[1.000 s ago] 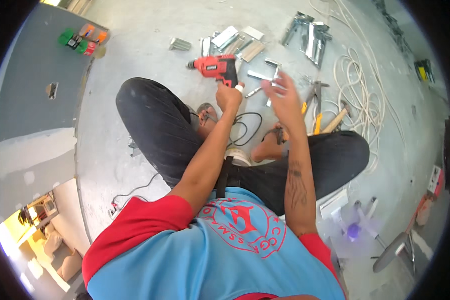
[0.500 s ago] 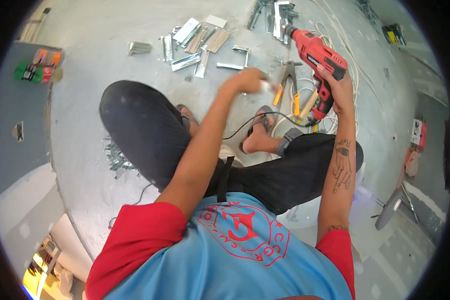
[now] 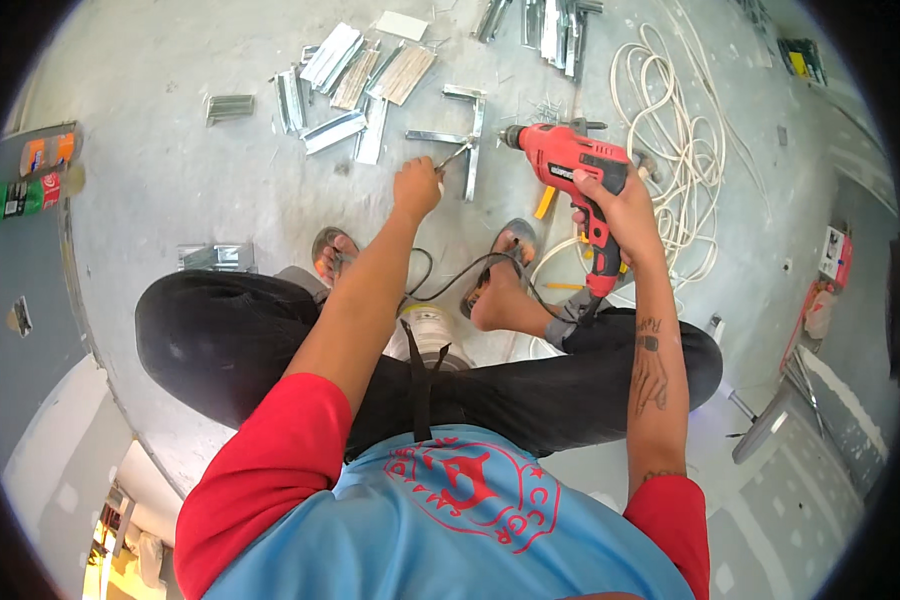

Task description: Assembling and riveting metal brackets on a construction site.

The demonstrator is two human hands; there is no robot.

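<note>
My right hand point(image 3: 620, 212) grips the handle of a red and black corded power drill point(image 3: 578, 168), its chuck pointing left. My left hand point(image 3: 418, 188) is closed round a slim, pointed metal piece point(image 3: 456, 157), too small to tell its kind. That piece's tip meets or overlaps a frame of thin metal channel pieces point(image 3: 473, 130) on the floor. The drill's chuck is just right of this frame, apart from it. Partly hidden behind the drill is a tool with yellow handles point(image 3: 545, 202).
Cut metal channel pieces point(image 3: 332, 132) lie heaped beyond my left hand, with more point(image 3: 560, 35) at the far side. Coiled white cable point(image 3: 675, 150) spreads right of the drill. The drill's black cord point(image 3: 450, 296) runs past my feet. Bottles point(image 3: 45, 155) are at far left; a white bucket point(image 3: 432, 328) stands between my legs.
My left hand has moved left, away from the yellow-handled tool, to the metal frame. The drill has come lower and left, its chuck now beside the frame. The whole view has shifted.
</note>
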